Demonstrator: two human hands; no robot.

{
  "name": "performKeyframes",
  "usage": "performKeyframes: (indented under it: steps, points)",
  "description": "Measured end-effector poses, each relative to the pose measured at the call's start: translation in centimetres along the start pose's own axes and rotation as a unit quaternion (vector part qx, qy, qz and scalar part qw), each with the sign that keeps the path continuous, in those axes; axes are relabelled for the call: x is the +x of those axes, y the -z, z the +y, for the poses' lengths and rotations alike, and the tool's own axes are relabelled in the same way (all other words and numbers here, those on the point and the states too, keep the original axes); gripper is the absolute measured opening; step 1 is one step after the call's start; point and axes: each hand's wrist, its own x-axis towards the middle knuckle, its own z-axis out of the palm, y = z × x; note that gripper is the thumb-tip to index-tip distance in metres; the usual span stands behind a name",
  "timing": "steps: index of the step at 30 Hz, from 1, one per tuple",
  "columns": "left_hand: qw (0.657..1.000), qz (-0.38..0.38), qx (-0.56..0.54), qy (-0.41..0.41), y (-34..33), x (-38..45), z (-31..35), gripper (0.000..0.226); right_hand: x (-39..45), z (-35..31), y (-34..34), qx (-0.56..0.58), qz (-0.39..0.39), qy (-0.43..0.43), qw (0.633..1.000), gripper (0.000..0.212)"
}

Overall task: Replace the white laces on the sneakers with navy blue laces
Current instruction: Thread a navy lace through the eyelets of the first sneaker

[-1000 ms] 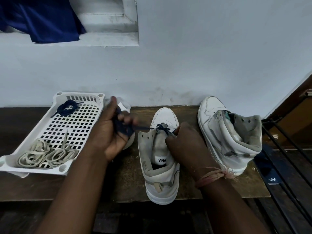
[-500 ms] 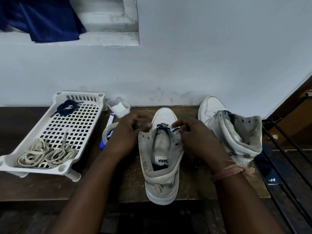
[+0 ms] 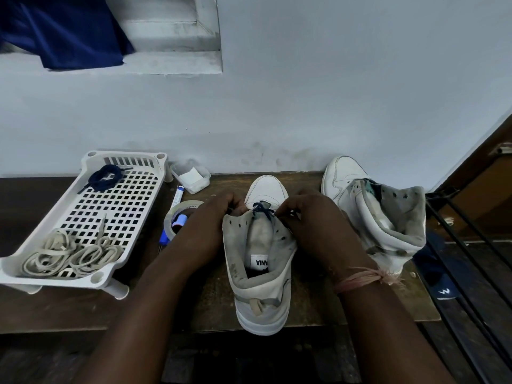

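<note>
I see a white high-top sneaker [image 3: 260, 261] standing on the dark wooden bench [image 3: 210, 300], toe toward the far wall. My left hand [image 3: 213, 217] and right hand [image 3: 313, 220] curl at its front eyelets, pinching the navy blue lace [image 3: 261, 209] crossed there. A second white sneaker [image 3: 371, 212] stands right. Left, a white perforated plastic tray [image 3: 110, 206] holds removed off-white laces [image 3: 72, 256] near and a coiled navy lace [image 3: 106, 176] far.

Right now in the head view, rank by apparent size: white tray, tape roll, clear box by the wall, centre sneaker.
1. White tray, the largest.
2. Centre sneaker, clearly smaller than the tray, though it lies nearer the camera.
3 and 4. Tape roll and clear box look alike; a hand hides part of the roll, so no ranking.
</note>
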Motion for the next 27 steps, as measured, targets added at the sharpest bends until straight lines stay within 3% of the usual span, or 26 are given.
performKeyframes:
  steps: [3,9,12,15,19,23,27]
  points:
    - [1.000,0.001,-0.007,0.002,0.1,-0.1,0.4,0.016,0.0,0.0,-0.6,-0.004,0.017,0.035,0.999,0.014]
    - [0.987,-0.025,-0.115,0.107,-0.3,0.2,0.9,0.025,-0.2,-0.4,0.3,-0.059,-0.016,-0.020,0.998,0.009]
    - [0.998,-0.039,-0.016,0.052,-0.2,0.3,0.4,0.015,-0.5,-0.9,0.1,-0.013,-0.029,-0.051,0.998,0.008]
    - [0.996,-0.021,0.085,-0.011,0.0,0.4,0.2,0.015,-0.4,-1.1,-0.3,0.117,-0.042,-0.134,0.983,0.011]
    - [0.999,0.007,0.051,0.000,-0.3,0.7,0.2,0.037,-0.2,-1.1,0.5,0.163,-0.086,-0.166,0.969,0.024]
    - [0.999,-0.002,0.004,0.032,-0.1,1.0,-0.1,0.031,-0.3,-1.2,0.2,0.129,-0.042,-0.162,0.977,0.027]
    - [0.999,0.023,0.028,0.039,0.3,1.0,-0.5,0.027,-0.4,-1.4,0.1,0.142,0.000,-0.179,0.974,0.021]
